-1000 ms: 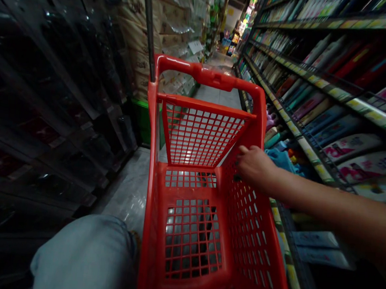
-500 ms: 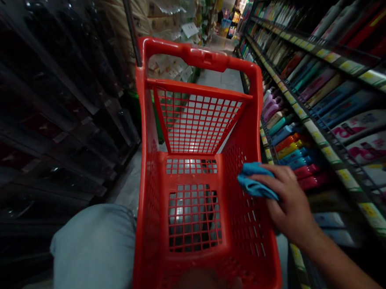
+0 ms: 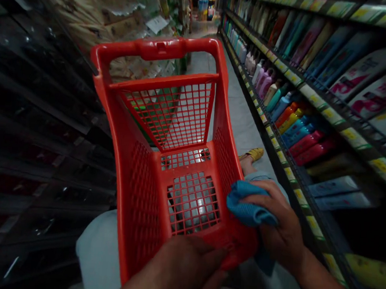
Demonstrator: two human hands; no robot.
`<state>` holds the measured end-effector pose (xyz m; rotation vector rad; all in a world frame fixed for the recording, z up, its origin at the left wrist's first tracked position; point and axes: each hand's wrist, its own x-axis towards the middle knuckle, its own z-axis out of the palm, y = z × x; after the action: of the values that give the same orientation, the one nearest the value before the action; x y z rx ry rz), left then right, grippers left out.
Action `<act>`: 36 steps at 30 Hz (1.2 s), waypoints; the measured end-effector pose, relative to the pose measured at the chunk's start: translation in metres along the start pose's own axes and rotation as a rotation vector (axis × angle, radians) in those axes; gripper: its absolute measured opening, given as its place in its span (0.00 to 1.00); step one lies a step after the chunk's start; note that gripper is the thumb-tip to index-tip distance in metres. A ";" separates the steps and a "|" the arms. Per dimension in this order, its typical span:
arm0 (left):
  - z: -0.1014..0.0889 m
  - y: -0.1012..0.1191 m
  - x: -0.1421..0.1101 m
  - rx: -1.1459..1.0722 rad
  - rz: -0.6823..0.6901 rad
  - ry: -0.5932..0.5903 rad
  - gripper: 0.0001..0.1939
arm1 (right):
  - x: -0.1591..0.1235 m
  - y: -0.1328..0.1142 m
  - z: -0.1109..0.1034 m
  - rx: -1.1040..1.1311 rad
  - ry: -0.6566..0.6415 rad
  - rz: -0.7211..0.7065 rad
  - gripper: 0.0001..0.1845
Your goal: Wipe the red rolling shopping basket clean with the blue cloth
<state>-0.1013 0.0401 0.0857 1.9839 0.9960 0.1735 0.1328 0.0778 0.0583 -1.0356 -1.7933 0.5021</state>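
A red plastic shopping cart [image 3: 137, 189] stands in the aisle in front of me, its mesh basket without goods. My right hand [image 3: 284, 232] is closed on a blue cloth [image 3: 246, 207] and presses it against the near right corner of the basket rim. My left hand [image 3: 184, 267] grips the near edge of the basket, fingers curled over the rim. My knees in light trousers show on both sides of the cart, and a foot in a yellow sandal [image 3: 252, 155] rests on the floor to its right.
Shelves on the right [image 3: 302, 88] hold rows of coloured bottles and boxed goods with price tags along the edges. Dark wrapped racks [image 3: 32, 120] fill the left side. Stacked cartons [image 3: 90, 9] stand beyond the cart. The tiled aisle [image 3: 237, 117] runs ahead.
My right hand drew back along the basket's right wall to the near corner, with the blue cloth now in it. My left hand came into view on the near rim. The cart tilted leftward.
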 end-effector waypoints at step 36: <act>-0.027 -0.001 0.050 0.505 -0.142 0.432 0.23 | -0.019 0.057 0.110 0.417 0.249 0.547 0.25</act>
<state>-0.0809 0.0934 0.0892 2.3716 1.5758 0.3036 0.0626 0.1052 -0.0418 -1.2201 -1.1083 0.9856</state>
